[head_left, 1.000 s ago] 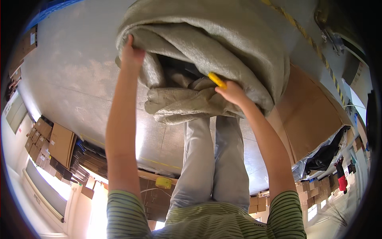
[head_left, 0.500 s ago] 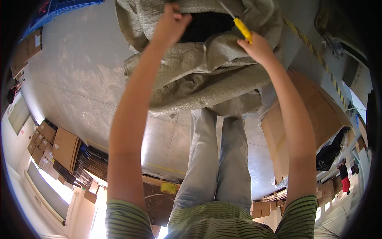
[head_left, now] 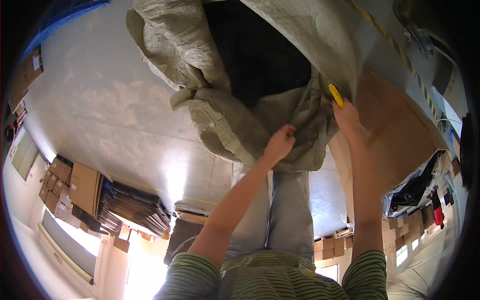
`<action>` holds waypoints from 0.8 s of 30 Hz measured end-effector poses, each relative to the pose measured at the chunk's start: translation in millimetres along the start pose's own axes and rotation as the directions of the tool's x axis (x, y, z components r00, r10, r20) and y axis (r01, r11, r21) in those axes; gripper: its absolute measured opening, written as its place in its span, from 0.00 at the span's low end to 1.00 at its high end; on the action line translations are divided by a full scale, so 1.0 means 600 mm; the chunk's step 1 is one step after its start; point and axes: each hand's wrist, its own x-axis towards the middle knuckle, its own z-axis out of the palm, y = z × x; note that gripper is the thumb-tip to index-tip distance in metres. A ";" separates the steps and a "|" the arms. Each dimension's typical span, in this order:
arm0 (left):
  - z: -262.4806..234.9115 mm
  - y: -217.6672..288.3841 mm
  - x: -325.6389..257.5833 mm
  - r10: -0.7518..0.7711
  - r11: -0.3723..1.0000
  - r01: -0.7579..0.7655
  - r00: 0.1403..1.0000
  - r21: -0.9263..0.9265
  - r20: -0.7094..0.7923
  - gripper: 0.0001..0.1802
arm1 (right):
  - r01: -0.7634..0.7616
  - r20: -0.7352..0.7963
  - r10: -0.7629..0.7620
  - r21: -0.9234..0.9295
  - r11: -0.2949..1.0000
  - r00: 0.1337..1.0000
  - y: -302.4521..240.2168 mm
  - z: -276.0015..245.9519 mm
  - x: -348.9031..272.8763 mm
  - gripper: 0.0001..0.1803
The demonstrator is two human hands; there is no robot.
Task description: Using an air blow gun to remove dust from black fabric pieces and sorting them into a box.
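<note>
A large beige woven sack lies gaping in front of me, its rim folded and crumpled toward my legs. Dark black contents show through the wide opening; what they are I cannot make out. My left hand is closed at the near fold of the sack, fingers pinched on the cloth. In my right hand, at the sack's right side, is a yellow-handled knife pointing away from me. Its thin metal blade is hard to see against the cloth.
A big brown cardboard box stands close on my right, with black plastic-wrapped material beyond it. Yellow-black striped tape runs along the floor at the right. Flattened cartons and stacked boxes are at the left.
My left hand has come from the far rim down and right to the near fold. The right hand with the knife has drawn nearer to me. The sack's opening looks much wider.
</note>
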 end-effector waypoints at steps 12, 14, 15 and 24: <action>-0.242 0.104 0.354 -0.226 0.157 -0.125 0.961 -0.980 -0.159 0.55 | -0.039 0.181 -0.199 0.826 0.562 0.963 -0.104 -0.080 0.039 0.23; -0.248 0.094 0.373 -0.212 0.355 -0.077 0.964 -0.931 -0.161 0.55 | -0.057 0.182 -0.233 0.887 0.458 0.955 -0.086 -0.083 0.019 0.23; -0.242 0.085 0.373 -0.170 0.365 -0.053 0.978 -0.930 -0.122 0.55 | -0.067 0.189 -0.224 0.886 0.459 0.956 -0.071 -0.078 0.009 0.23; -0.253 0.104 0.387 -0.054 0.420 -0.087 0.991 -0.904 -0.120 0.45 | -0.123 0.176 -0.348 0.978 0.169 0.921 0.004 -0.076 -0.068 0.24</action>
